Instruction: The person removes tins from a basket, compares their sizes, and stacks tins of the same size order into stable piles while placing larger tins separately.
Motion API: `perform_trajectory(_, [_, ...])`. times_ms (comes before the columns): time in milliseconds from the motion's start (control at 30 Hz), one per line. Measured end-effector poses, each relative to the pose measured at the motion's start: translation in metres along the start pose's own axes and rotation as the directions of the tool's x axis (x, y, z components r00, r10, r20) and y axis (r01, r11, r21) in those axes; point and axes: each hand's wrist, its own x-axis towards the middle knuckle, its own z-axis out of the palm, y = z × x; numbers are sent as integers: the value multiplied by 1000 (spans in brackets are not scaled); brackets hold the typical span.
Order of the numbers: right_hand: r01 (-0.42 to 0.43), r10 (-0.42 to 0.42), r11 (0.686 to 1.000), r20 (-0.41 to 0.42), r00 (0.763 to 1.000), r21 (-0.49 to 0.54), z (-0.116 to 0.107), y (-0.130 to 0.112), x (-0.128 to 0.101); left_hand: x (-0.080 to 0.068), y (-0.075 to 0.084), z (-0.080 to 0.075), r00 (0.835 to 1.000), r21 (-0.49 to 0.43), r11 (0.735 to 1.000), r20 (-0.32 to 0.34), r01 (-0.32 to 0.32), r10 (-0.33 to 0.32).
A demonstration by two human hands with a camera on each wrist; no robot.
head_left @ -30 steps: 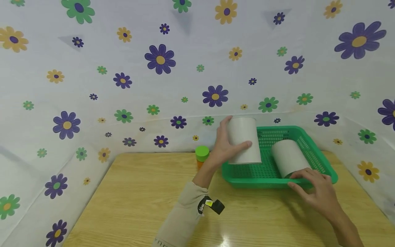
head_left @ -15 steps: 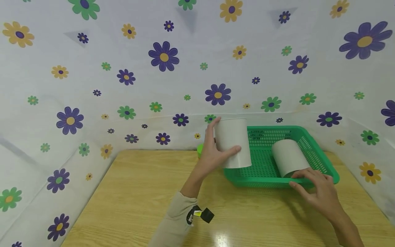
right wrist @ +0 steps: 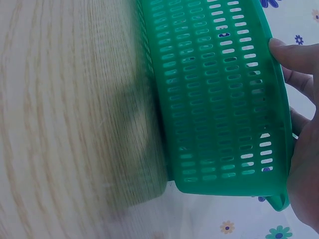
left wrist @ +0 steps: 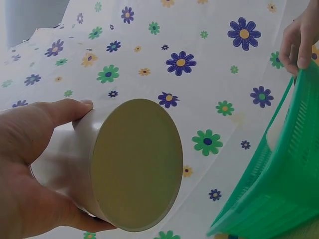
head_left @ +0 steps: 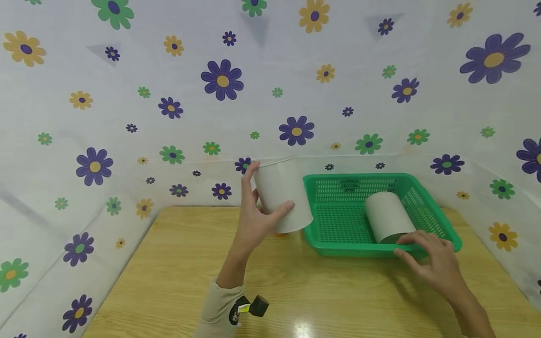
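The plain grey cardboard cylinder (head_left: 282,195) is in the air off the left edge of the green perforated plastic basket (head_left: 338,220); your left hand (head_left: 258,216) wraps it, thumb in front; carry it level; your right hand (head_left: 431,258) pinches the basket's near rim; keep it pinned so nothing shifts.

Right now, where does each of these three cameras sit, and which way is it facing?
Head: worn on the head, looking forward and down at the table; shows both forearms, left hand, right hand.
Left wrist: faces the white cylinder that hand grips.
Right wrist: faces the green basket its fingers hold.
Shared: all three show the basket.
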Motion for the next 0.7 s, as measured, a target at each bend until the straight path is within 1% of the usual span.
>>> perform_trajectory(200, [10, -10, 1000, -2, 1000, 3, 1, 3, 0, -7, 0, -23, 996, 57, 997, -70, -56, 60])
perform_trajectory(400, [10, -10, 1000, 5, 1000, -5, -1, 6, 2, -10, -4, -43, 983, 92, 993, -159, -74, 88])
perform_trajectory(533, [-1, 1, 1000, 4, 1000, -7, -1, 7, 1, -14, -14, -52, 977, 133, 989, -198, -56, 82])
perform_trajectory(700, [-7, 7, 1000, 3, 1000, -4, 0, 6, -1, -17, -32, -66, 969, 146, 989, -236, -37, 71])
